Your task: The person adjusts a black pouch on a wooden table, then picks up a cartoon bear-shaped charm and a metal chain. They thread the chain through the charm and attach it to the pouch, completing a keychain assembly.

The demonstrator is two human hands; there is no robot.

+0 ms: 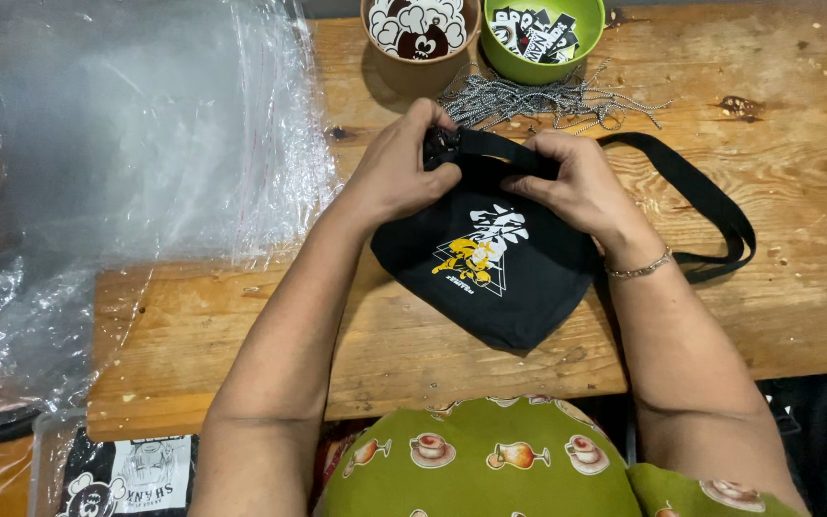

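- One small black bag [504, 273] lies at the centre of the frame on the wooden table [720, 316], with a white and yellow print on its face.
- One black strap [710, 206] runs from the bag's top out to the right in a loop, lying flat on the wood.
- Two bowls stand at the top edge of the frame: a brown bowl [404, 59] holding black-and-white cut-out stickers, and just to its right a green bowl [514, 62] holding dark printed tags.
- One heap of metal ball chains [538, 101] lies just below the bowls, touching the upper rim of the bag area.
- One pile of clear plastic sleeves [136, 144] fills the upper left of the frame.
- The left hand [404, 172] is curled shut, its fingertips pinching a small black clasp at the bag's upper left corner.
- The right hand [581, 187] is closed around the strap where it meets the bag's top, thumb pressed on the fabric; one thin bracelet [638, 268] sits on that wrist.
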